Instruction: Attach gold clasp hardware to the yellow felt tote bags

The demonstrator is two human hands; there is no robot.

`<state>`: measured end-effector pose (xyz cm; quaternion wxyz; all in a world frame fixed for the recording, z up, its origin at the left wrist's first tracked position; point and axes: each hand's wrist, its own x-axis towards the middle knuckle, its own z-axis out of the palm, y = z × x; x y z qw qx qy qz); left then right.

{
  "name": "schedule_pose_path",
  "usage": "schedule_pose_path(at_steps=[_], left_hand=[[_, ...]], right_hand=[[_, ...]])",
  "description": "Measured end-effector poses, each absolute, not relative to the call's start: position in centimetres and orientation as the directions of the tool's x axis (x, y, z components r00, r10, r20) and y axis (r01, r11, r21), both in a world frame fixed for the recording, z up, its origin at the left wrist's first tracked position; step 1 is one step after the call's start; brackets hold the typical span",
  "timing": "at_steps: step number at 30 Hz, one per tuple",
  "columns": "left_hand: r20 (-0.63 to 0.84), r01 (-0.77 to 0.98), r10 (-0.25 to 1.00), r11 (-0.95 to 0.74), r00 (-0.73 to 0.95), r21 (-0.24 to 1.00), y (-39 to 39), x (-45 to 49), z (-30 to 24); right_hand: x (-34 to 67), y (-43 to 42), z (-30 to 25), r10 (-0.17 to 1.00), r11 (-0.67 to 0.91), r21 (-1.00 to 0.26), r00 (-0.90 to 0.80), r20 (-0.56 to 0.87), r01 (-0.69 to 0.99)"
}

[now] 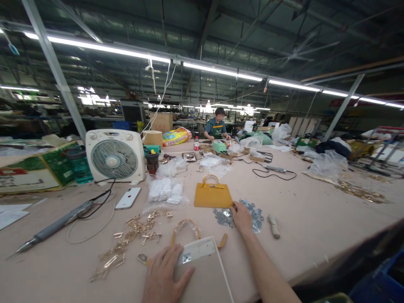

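My left hand (167, 273) lies on a beige bag panel (208, 273) at the front, fingers stretched out and thumb apart. A small square metal plate (187, 257) sits on the panel's pale strip. A looped handle (186, 223) in clear wrap rises from its far edge, and a strap with a metal fitting (143, 258) sticks out at the left. My right hand (242, 216) reaches to a pile of thin grey metal plates (255, 214), beside the corner of a mustard-yellow handbag (212, 196). Its fingertips are drawn together; what they hold, if anything, is hidden.
Gold-coloured metal fittings (135, 229) are scattered left of the panel. Farther left are an electric screwdriver (59, 221), a white phone (128, 198) and a box fan (115, 156). A rolled cloth-like piece (274, 226) lies to the right. Across the table sits a person (216, 126).
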<state>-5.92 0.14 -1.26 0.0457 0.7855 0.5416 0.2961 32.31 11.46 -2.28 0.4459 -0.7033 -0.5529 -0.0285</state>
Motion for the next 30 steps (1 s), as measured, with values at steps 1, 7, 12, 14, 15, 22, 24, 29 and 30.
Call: schedule_pose_path(at_steps=[1, 7, 12, 14, 15, 22, 24, 29, 30], left_hand=[[0.402, 0.826, 0.884, -0.402, 0.238, 0.394, 0.1, -5.9, -1.2], [0.311, 0.832, 0.921, -0.357, 0.236, 0.425, 0.2, -5.5, -0.6], [0.304, 0.838, 0.926, -0.342, 0.223, 0.426, 0.1, -5.1, -0.4], [0.302, 0.838, 0.925, -0.345, 0.229, 0.423, 0.1, -5.0, -0.4], [0.299, 0.838, 0.926, -0.346, 0.231, 0.422, 0.1, -5.0, -0.4], [0.314, 0.846, 0.919, -0.356, 0.239, 0.397, 0.1, -5.1, -0.6], [0.32, 0.847, 0.916, -0.359, 0.241, 0.391, 0.2, -5.1, -0.7], [0.338, 0.843, 0.904, -0.383, 0.26, 0.377, 0.3, -5.0, -0.8], [0.342, 0.841, 0.902, -0.389, 0.264, 0.377, 0.4, -5.1, -0.9]], right_hand=[[32.5, 11.5, -2.2, 0.741, 0.023, -0.605, 0.393, 0.545, 0.796], [34.4, 9.2, -2.1, 0.64, 0.049, -0.64, 0.468, 0.61, 0.767], [34.6, 5.5, -2.4, 0.708, 0.068, -0.61, 0.393, 0.587, 0.79], [34.0, 4.5, -2.6, 0.753, 0.097, -0.586, 0.326, 0.572, 0.805], [33.6, 4.1, -2.6, 0.768, 0.104, -0.572, 0.3, 0.565, 0.814], [31.3, 2.4, -2.1, 0.902, -0.097, -0.318, 0.219, 0.372, 0.943], [30.7, 1.6, -1.6, 0.932, -0.051, -0.298, 0.152, 0.328, 0.953], [29.2, -1.7, -0.3, 0.964, 0.067, -0.329, 0.023, 0.263, 0.942], [29.0, -2.4, -0.1, 0.967, 0.092, -0.34, -0.002, 0.255, 0.936]])
